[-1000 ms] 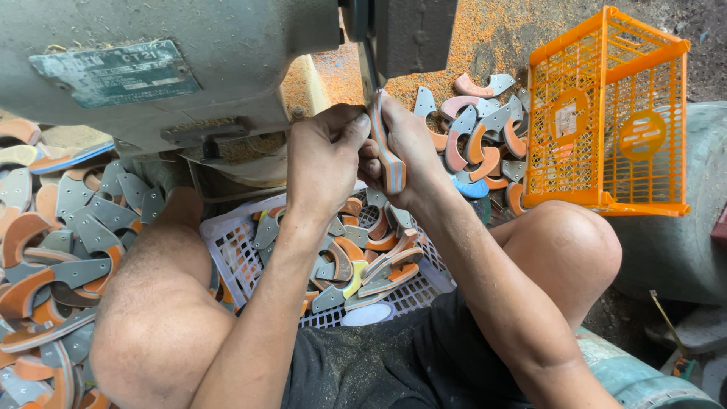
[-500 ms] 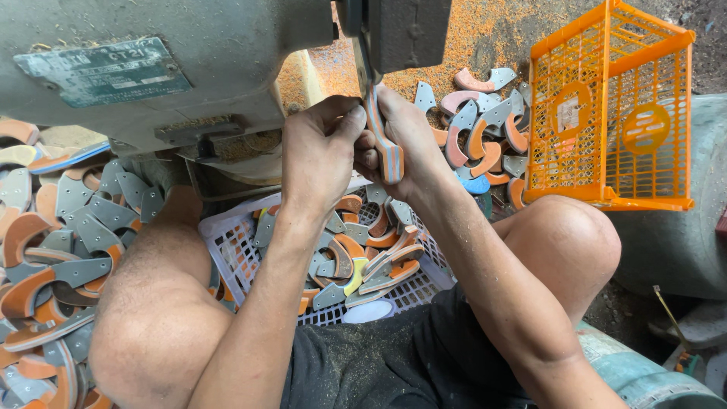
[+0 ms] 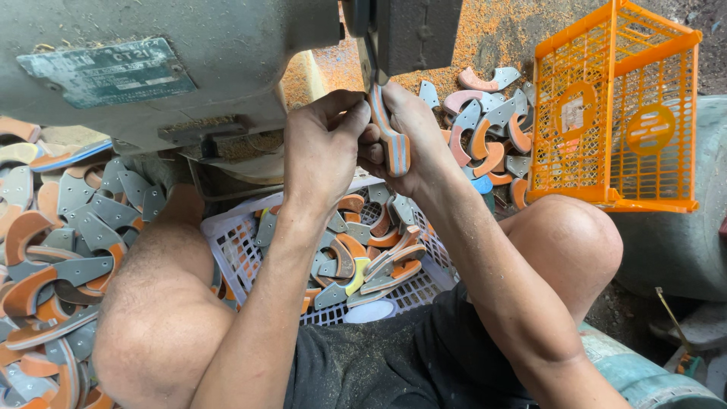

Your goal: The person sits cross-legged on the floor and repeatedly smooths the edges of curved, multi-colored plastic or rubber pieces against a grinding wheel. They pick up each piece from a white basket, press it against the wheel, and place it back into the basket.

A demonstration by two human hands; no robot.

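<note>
Both hands grip one curved grey-and-orange layered piece (image 3: pixel 391 140), held edge-up against the dark head of a grey machine (image 3: pixel 413 34). My left hand (image 3: pixel 322 151) pinches its near side with thumb and fingers. My right hand (image 3: pixel 413 136) wraps around its far side. The piece's upper end is hidden under the machine head. Below my hands, between my knees, a white slotted basket (image 3: pixel 235 246) holds several similar curved pieces.
A heap of the same grey and orange curved pieces (image 3: pixel 53 242) lies at the left beyond my knee. More pieces (image 3: pixel 485 125) lie on the sawdust-strewn ground at the upper right. An orange mesh crate (image 3: pixel 617 113) stands tilted at the right.
My hands have lifted the piece a little higher, bringing its top up under the machine head. The view has shifted slightly with them.
</note>
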